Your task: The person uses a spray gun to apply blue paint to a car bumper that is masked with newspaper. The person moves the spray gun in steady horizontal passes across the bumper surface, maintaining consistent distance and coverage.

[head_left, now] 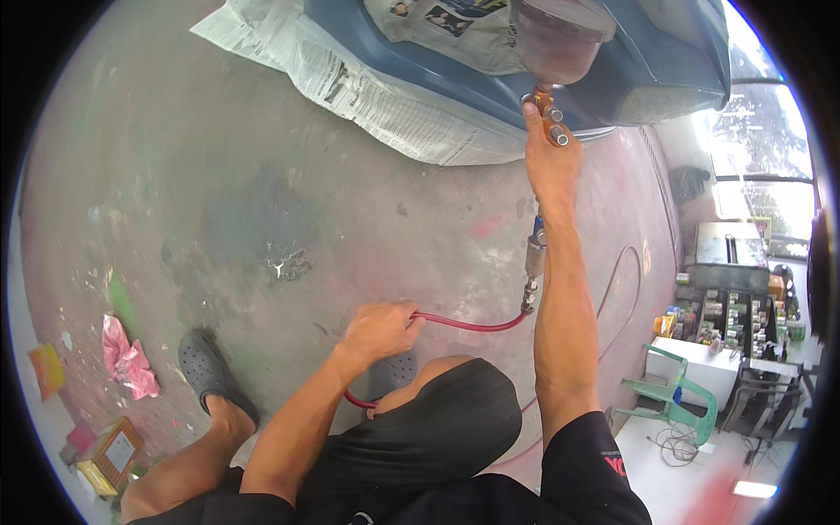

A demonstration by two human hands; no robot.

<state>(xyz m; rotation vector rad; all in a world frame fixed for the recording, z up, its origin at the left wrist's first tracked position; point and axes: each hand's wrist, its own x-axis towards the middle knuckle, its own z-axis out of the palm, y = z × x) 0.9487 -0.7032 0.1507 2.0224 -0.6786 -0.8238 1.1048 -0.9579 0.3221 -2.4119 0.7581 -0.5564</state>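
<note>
My right hand (553, 162) is wrapped round an orange spray gun (546, 107) held out in front of me. A cloudy paint cup (564, 44) sits on top of the gun. Below the grip hangs a metal and blue air fitting (535, 262), joined to a red air hose (472, 327). My left hand (380, 331) is closed round that hose near my knee. Beyond the gun is a blue-grey car bumper (437, 74), partly masked with newspaper (394, 127); the cup hides part of it.
A green plastic chair (687, 394) stands at the right beside a white table (696, 360) and a rack of cans (739, 319). The hose trails over the stained concrete floor (219, 201). Pink cloth (129, 359) and a box (112, 455) lie at the left.
</note>
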